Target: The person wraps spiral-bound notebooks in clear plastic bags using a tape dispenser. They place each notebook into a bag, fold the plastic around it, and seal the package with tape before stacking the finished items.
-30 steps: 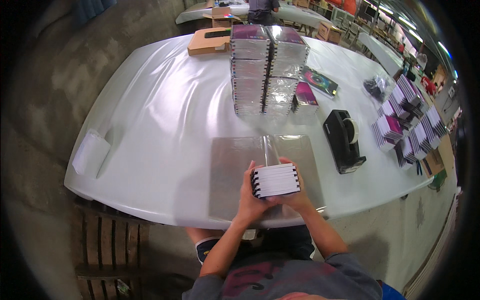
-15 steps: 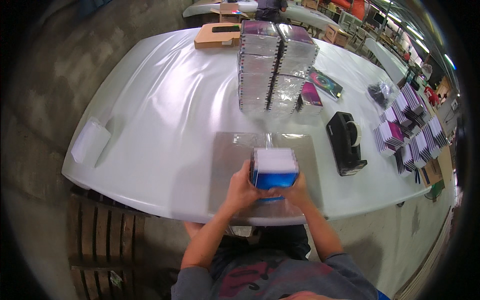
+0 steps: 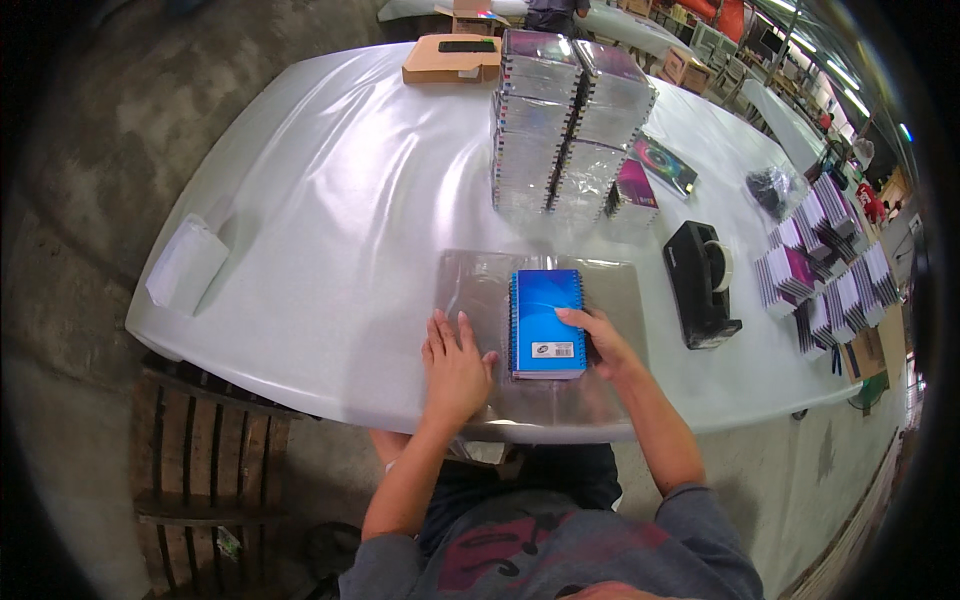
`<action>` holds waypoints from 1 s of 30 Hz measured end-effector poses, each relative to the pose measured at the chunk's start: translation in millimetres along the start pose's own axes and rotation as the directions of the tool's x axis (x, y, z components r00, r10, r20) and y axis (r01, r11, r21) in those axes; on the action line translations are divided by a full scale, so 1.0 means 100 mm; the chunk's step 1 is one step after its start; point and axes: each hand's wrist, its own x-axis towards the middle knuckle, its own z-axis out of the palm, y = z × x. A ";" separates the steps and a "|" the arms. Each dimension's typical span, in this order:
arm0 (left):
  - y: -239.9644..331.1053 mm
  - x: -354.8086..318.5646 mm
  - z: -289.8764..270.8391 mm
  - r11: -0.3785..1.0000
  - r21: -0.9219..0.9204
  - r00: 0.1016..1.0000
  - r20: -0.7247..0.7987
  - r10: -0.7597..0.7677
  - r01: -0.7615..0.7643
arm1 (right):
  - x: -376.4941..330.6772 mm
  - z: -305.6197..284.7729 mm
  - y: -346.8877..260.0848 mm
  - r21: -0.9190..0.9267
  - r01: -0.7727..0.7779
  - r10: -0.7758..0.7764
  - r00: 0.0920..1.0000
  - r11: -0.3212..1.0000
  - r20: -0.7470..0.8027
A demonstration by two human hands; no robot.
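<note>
A stack of spiral notebooks (image 3: 547, 310) lies flat, its blue cover up, with a white label near the lower edge and dark coils along the sides. Under it, a clear plastic sheet (image 3: 470, 280) is spread on the table near the front edge. My right hand (image 3: 603, 343) grips the stack's right side, its thumb on the blue cover and the other fingers partly hidden beside the stack. Just left of the notebooks, my left hand (image 3: 456, 365) rests open on the plastic, fingers spread, holding nothing.
Right of the sheet stands a black tape dispenser (image 3: 697, 285). Tall plastic-wrapped notebook stacks (image 3: 540, 120) rise behind, beside a cardboard box (image 3: 425, 65). Several notebook piles (image 3: 830, 260) fill the far right. A white packet (image 3: 187, 263) lies at the left edge.
The notebooks, held upright between both hands before, now lie flat with the blue cover up. My left hand has let go and moved left onto the plastic.
</note>
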 end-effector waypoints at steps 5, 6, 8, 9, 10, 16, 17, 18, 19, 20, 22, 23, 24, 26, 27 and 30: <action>-0.01 -0.03 0.27 0.999 -0.038 0.985 -0.173 -0.020 0.014 | 0.01 0.01 -0.01 -0.019 -0.022 0.022 1.000 1.000 -0.010; -0.01 -0.02 0.26 0.999 -0.030 0.985 -0.171 -0.027 0.023 | 0.02 -0.01 0.01 -0.016 -0.013 0.013 1.000 1.000 -0.001; 0.01 -0.02 0.25 0.999 -0.035 0.990 -0.136 -0.030 0.025 | 0.01 -0.02 0.00 -0.020 0.001 -0.001 1.000 1.000 0.009; 0.01 -0.02 0.25 0.999 -0.035 0.993 -0.118 -0.030 0.026 | 0.00 -0.01 -0.01 -0.027 0.007 -0.006 1.000 1.000 0.010; 0.01 -0.02 0.27 0.999 -0.044 0.990 -0.137 -0.028 0.022 | -0.02 0.00 -0.02 -0.033 0.012 -0.012 1.000 0.999 0.010; 0.00 -0.03 0.32 0.996 -0.086 0.987 -0.156 -0.040 0.027 | -0.01 0.01 -0.03 -0.059 0.002 -0.001 1.000 0.998 0.011; 0.01 -0.03 0.30 0.996 -0.086 0.987 -0.153 -0.041 0.028 | -0.01 0.01 -0.03 -0.059 0.002 -0.001 1.000 0.998 0.011; 0.01 -0.03 0.28 0.996 -0.087 0.988 -0.152 -0.043 0.030 | -0.01 0.00 -0.02 -0.059 0.002 -0.001 1.000 0.998 0.011; 0.02 -0.04 0.27 0.996 -0.087 0.990 -0.134 -0.041 0.029 | 0.00 -0.01 -0.02 -0.058 0.002 -0.001 1.000 0.998 0.012; 0.02 -0.03 0.25 0.996 -0.087 0.992 -0.119 -0.038 0.028 | 0.00 -0.01 -0.01 -0.055 0.008 -0.007 1.000 0.998 0.010; 0.03 -0.03 0.22 0.996 -0.090 0.994 -0.100 -0.034 0.025 | -0.01 -0.01 -0.01 -0.049 0.019 -0.018 1.000 0.999 0.008; 0.03 -0.04 0.19 0.995 -0.094 0.995 -0.097 -0.034 0.025 | -0.01 0.00 -0.01 -0.051 0.016 -0.016 1.000 0.999 0.003; 0.03 -0.05 0.17 0.995 -0.098 0.995 -0.093 -0.034 0.025 | -0.02 0.01 -0.01 -0.053 0.013 -0.013 1.000 0.999 -0.001; 0.00 -0.04 0.16 0.993 -0.114 0.991 -0.128 -0.032 0.017 | -0.02 0.01 -0.01 -0.050 0.009 -0.009 1.000 0.999 -0.002; -0.02 -0.04 0.17 0.993 -0.121 0.989 -0.144 -0.030 0.013 | -0.01 0.00 0.00 -0.045 0.008 -0.008 1.000 0.999 0.002; -0.05 -0.02 0.16 0.997 -0.078 0.988 -0.152 0.010 -0.022 | -0.04 0.02 -0.04 -0.046 -0.001 0.001 1.000 0.999 0.012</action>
